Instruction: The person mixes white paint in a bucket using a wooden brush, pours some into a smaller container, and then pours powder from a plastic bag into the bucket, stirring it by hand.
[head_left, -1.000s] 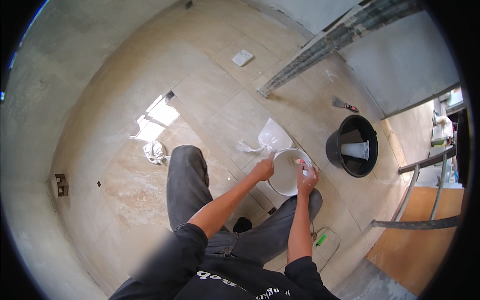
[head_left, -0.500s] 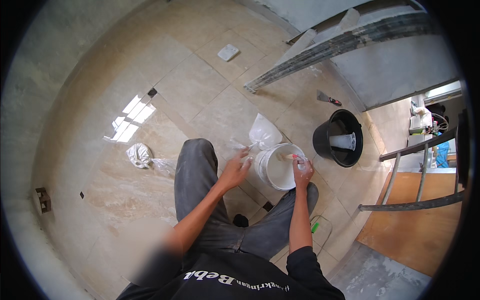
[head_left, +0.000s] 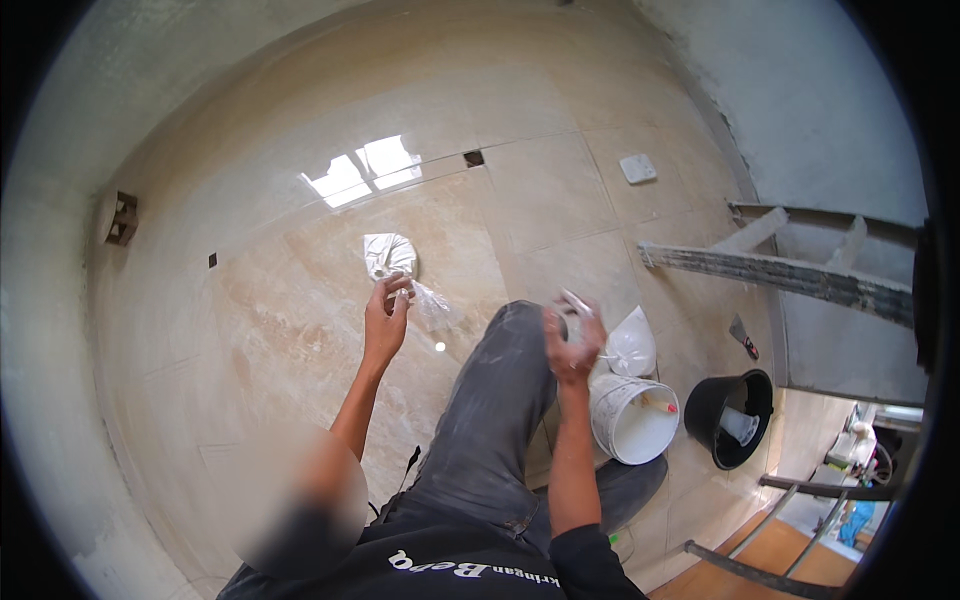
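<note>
Two bags lie on the tiles: one white bag [head_left: 390, 250] with a clear tail at the left hand [head_left: 388, 303], and a second bag [head_left: 632, 348], knotted, just beyond the white bucket [head_left: 604, 412]. There are two buckets, the white one by the right knee with one red-ended tool [head_left: 658, 405] in it, and a black bucket [head_left: 708, 408] holding one pale cup [head_left: 739, 425]. One scraper [head_left: 744, 338] and one white box [head_left: 637, 169] lie on the floor; two ladder sections, an upper [head_left: 790, 275] and a lower [head_left: 765, 578], stand to the right. The hands are well apart. The left one's fingers are curled over the near edge of the first bag; whether they grip it, I cannot tell. The right hand [head_left: 573, 342] is blurred above the knee, with a pale streak at its fingers that may be fingers or something held. Half a second ago the right hand was at the white bucket's rim by the tool and the left was just beside that bucket; both have left it, and the tool has stayed inside. White lettering crosses the front of the dark shirt [head_left: 440, 550].
</note>
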